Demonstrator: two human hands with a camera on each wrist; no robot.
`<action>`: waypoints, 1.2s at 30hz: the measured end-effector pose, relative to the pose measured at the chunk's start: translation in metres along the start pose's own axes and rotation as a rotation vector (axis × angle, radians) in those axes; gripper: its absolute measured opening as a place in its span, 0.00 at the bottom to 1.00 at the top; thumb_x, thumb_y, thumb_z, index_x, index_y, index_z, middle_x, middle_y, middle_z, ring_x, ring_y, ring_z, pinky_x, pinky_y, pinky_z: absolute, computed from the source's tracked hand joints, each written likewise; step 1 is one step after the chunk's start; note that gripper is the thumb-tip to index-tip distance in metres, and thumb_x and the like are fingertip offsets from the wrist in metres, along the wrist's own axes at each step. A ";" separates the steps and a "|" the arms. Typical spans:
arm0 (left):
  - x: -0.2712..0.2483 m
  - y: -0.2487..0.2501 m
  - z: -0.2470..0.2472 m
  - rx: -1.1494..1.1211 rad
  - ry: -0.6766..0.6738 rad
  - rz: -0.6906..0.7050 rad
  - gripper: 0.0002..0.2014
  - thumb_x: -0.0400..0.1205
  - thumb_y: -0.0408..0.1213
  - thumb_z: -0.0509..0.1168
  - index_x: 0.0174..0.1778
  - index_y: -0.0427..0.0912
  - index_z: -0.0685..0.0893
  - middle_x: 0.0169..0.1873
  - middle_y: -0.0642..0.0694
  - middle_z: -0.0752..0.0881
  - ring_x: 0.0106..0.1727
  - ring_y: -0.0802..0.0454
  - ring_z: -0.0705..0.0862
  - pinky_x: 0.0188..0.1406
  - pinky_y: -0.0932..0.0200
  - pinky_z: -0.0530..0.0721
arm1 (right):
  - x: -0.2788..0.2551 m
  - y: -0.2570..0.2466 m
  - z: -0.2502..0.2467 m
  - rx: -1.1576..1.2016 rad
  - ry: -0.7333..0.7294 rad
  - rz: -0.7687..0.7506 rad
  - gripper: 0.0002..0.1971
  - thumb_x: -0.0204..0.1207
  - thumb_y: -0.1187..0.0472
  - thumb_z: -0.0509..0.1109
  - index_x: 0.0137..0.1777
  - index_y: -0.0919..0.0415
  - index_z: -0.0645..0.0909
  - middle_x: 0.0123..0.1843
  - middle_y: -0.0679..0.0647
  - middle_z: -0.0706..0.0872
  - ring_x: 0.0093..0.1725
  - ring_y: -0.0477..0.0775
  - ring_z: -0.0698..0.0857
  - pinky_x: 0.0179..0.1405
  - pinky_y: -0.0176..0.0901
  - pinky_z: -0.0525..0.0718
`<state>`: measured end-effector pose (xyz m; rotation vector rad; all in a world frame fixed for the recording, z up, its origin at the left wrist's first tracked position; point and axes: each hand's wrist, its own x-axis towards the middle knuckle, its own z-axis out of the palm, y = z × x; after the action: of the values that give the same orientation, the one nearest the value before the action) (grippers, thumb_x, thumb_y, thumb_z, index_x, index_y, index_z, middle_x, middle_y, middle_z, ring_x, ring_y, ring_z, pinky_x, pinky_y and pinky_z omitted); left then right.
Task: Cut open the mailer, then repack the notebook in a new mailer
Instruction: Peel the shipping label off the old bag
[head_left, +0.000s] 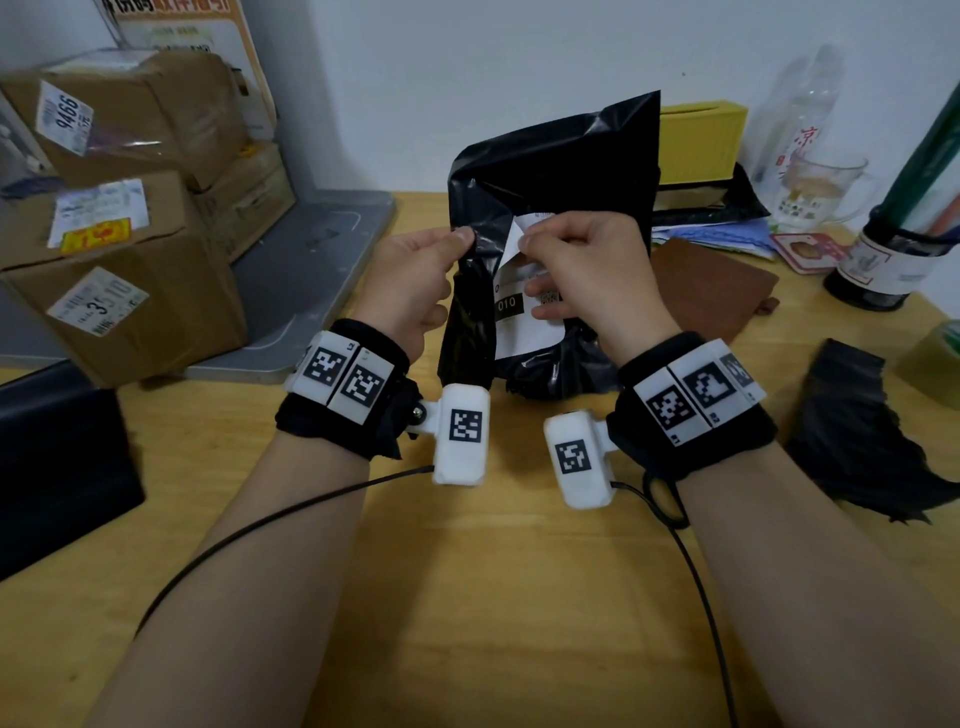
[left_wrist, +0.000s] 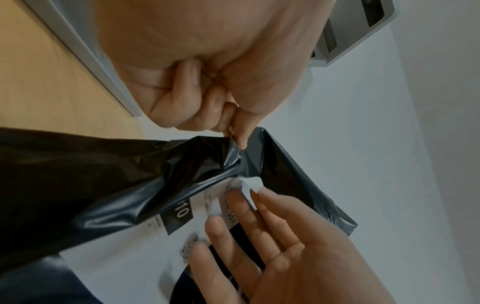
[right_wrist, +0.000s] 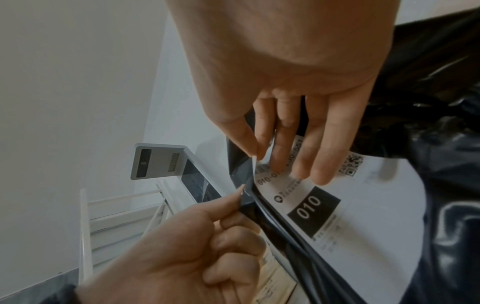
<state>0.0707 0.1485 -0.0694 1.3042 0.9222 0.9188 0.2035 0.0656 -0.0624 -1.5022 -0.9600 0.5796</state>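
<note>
Head view: both forearms fill the foreground. Left hand (head_left: 410, 280) pinches a black mailer (head_left: 561, 171) edge; right hand (head_left: 587, 270) pinches its white label (head_left: 524, 322) corner, other fingers hidden. Brown notebook (head_left: 711, 291) lies on the desk (head_left: 467, 597) behind, partly covered.

Left wrist: label print blurred.

Right wrist: "010" legible; mailer bottom cut off.

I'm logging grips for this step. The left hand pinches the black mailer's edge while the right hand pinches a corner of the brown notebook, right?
Not quite: the right hand pinches the corner of the white shipping label, not the brown notebook, which lies on the table. The right wrist view shows it. The left hand does pinch the black mailer.
</note>
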 end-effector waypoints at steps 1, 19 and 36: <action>-0.001 0.000 0.002 0.001 0.013 0.005 0.09 0.84 0.38 0.68 0.58 0.40 0.84 0.29 0.54 0.74 0.18 0.62 0.68 0.12 0.67 0.60 | 0.000 0.000 0.000 0.001 0.001 -0.005 0.04 0.81 0.62 0.72 0.46 0.56 0.88 0.37 0.53 0.87 0.32 0.48 0.87 0.41 0.61 0.94; -0.007 0.017 0.011 0.313 0.010 0.641 0.11 0.77 0.30 0.71 0.47 0.52 0.91 0.71 0.58 0.76 0.56 0.57 0.86 0.49 0.55 0.88 | 0.004 -0.003 -0.001 -0.327 0.049 -0.413 0.04 0.74 0.57 0.75 0.42 0.54 0.92 0.48 0.42 0.86 0.50 0.45 0.87 0.49 0.57 0.89; -0.002 -0.001 0.013 0.186 0.007 0.290 0.17 0.72 0.48 0.77 0.55 0.47 0.90 0.52 0.49 0.91 0.52 0.54 0.91 0.55 0.48 0.90 | 0.004 -0.004 -0.005 -0.151 -0.008 -0.175 0.10 0.84 0.61 0.69 0.42 0.48 0.83 0.39 0.50 0.88 0.36 0.53 0.89 0.40 0.66 0.92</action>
<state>0.0824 0.1419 -0.0699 1.6246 0.8527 1.0797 0.2082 0.0659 -0.0573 -1.5305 -1.1495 0.3951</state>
